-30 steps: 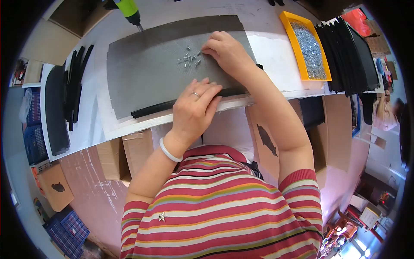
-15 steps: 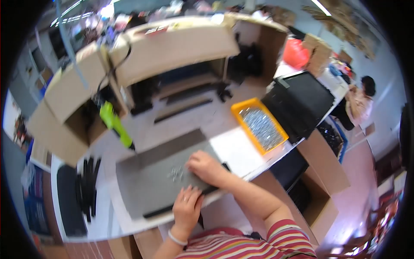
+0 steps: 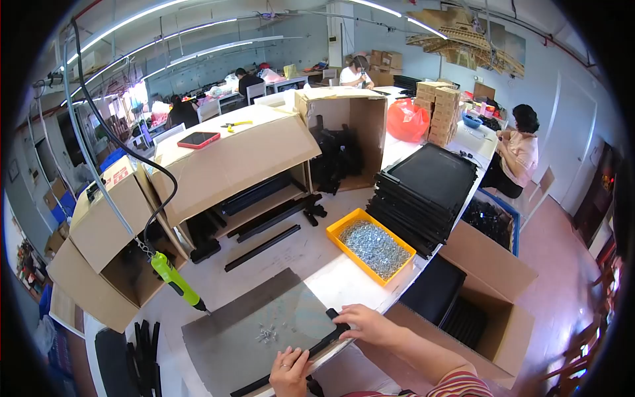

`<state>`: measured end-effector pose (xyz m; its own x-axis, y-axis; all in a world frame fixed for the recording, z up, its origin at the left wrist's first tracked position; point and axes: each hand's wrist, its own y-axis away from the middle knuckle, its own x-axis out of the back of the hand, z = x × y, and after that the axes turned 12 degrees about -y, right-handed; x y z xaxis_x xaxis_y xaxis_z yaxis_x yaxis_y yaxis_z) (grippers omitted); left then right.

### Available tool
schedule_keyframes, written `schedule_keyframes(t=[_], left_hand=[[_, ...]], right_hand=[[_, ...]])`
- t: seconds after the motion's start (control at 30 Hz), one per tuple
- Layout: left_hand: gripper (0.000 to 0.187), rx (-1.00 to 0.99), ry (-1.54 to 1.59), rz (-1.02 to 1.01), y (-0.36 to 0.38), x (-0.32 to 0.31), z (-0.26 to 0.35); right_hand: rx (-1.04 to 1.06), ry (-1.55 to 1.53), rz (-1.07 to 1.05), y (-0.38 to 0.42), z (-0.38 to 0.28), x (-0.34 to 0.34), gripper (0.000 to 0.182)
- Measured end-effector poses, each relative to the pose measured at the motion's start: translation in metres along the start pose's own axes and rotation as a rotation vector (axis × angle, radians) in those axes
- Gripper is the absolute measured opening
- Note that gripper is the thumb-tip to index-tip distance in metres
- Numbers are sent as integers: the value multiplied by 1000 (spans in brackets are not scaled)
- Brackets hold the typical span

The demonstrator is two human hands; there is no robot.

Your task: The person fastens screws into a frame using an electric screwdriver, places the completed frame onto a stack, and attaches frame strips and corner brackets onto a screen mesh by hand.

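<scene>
A grey mat (image 3: 231,321) lies at the table's front edge, with a small pile of screws (image 3: 267,333) on it. Along its front side runs a black strip (image 3: 251,385). My left hand (image 3: 290,372) rests its fingertips on the strip, fingers close together. At the strip's right end, beside a black end piece (image 3: 334,315), my right hand (image 3: 365,324) has its thumb and fingers closed on the black strip. A green electric screwdriver (image 3: 174,279) hangs by the mat's upper left corner, its tip pointing down to the right.
A yellow tray (image 3: 337,243) of screws stands right of centre, beside stacked black panels (image 3: 423,192). Cardboard boxes (image 3: 231,172) line the back. Black strips (image 3: 147,357) lie at left. A co-worker (image 3: 519,149) sits at the right; other people are farther back.
The view has tilted upward. My right hand has moved from above the mat, near the screws, to the right end of the black strip. My left hand remains at the front edge.
</scene>
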<state>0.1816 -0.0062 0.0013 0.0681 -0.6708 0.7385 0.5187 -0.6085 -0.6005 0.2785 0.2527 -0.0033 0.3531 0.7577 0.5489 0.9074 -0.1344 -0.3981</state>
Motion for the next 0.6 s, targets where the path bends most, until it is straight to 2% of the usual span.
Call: schedule_keyframes(t=[0.07,0.13,0.2,0.23,0.27,0.43,0.5,0.57,0.6], left_hand=[[26,1,-18,4,4,-3,0],[27,19,-55,-77,7,-12,-8],[30,1,-52,-107,7,-13,-12],[29,-29,-66,-103,4,-15,-13],[31,-21,-37,-165,-5,-1,-5],[32,-17,-94,-129,-2,-11,-6],[34,-33,-109,-141,-1,-9,-8],[35,-24,-101,-152,-1,-10,-8],[35,-21,-92,-155,-1,-11,-9]], right_hand=[[41,47,22,5,4,-4,42],[76,131,23,13,9,-13,35],[111,110,69,14,18,-22,37],[-211,-127,34,10,8,-20,36],[67,116,158,14,3,-28,35],[17,129,228,17,-9,-29,28],[5,129,208,19,-9,-29,33],[-177,-78,310,20,-11,-32,43],[-184,-80,312,21,-10,-32,43]])
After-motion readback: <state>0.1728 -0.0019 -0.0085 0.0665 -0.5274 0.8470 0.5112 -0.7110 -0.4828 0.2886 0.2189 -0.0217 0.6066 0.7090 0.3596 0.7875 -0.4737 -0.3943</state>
